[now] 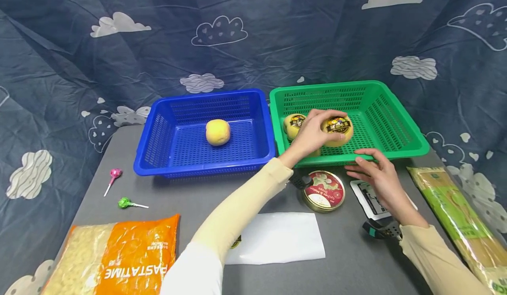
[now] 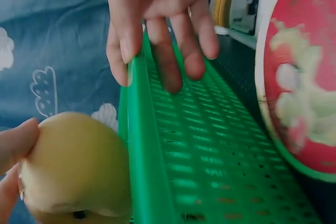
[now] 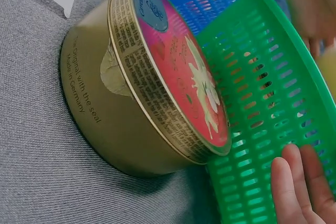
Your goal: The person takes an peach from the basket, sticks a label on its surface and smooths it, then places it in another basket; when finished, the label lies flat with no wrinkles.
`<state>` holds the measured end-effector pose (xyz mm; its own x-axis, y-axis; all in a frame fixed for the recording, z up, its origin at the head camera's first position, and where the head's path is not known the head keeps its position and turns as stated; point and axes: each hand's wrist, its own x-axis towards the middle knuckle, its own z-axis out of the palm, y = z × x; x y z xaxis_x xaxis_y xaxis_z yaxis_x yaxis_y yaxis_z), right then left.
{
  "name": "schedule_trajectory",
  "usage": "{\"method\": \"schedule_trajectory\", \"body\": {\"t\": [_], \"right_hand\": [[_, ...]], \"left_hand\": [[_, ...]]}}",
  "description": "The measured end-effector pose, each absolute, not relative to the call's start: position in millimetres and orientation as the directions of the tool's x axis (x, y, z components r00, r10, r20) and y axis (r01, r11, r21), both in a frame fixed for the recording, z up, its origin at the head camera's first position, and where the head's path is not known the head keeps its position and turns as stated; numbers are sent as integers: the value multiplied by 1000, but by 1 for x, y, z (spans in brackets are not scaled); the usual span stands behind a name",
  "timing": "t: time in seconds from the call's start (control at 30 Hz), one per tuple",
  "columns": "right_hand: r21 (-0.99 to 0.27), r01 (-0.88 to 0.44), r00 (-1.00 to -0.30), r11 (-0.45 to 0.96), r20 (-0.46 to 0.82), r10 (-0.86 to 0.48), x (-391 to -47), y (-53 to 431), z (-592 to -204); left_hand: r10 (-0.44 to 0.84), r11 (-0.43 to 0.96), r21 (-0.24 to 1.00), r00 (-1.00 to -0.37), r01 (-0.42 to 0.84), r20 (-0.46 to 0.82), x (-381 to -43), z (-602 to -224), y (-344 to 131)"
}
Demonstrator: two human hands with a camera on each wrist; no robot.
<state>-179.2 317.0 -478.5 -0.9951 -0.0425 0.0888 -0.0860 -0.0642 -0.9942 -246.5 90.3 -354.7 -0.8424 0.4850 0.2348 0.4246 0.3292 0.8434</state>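
Note:
My left hand (image 1: 317, 130) grips a yellow peach (image 1: 338, 130) with a black label, above the green basket (image 1: 396, 153). Close up in the left wrist view, the held peach (image 2: 79, 163) is beside the basket's rim, with fingertips at its left side. Another labelled peach (image 1: 294, 126) lies in the basket's left part, and part of one more shows below my left hand. My right hand (image 1: 376, 171) is at the basket's near wall, its fingers (image 3: 289, 182) fairly straight and touching the rim and wall. A single peach (image 1: 218, 132) sits in the blue basket (image 1: 206, 170).
Before the green basket stands a round candy tin (image 1: 325, 190), beside a white-and-black packet (image 1: 370, 198). A white sheet (image 1: 281, 237) lies nearer. Noodles (image 1: 459, 220) lie right; a pasta bag (image 1: 115, 255), a pink lollipop (image 1: 115, 174) and a green lollipop (image 1: 124, 203) lie left.

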Motion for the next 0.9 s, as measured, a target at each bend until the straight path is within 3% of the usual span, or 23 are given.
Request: {"method": "schedule_trajectory", "body": {"t": [0.33,0.7,0.8,0.9], "right_hand": [[-991,-76,-994,-110,84,-69,-151,279,-415],[-988,-93,-994,-122,99,-38,-177,311,-478],[-990,-98,-994,-106,102,-29,-179,314,-484],[-990,-98,-995,-100,101,-19,-178,314,-483]], "left_hand": [[536,541,730,-840,417,83,-263,-373,122],[565,740,473,-824,478,-51,-258,-381,124],[583,731,470,-810,494,-56,-256,-377,120],[612,663,549,-791,509,-6,-252,-367,111]]}}
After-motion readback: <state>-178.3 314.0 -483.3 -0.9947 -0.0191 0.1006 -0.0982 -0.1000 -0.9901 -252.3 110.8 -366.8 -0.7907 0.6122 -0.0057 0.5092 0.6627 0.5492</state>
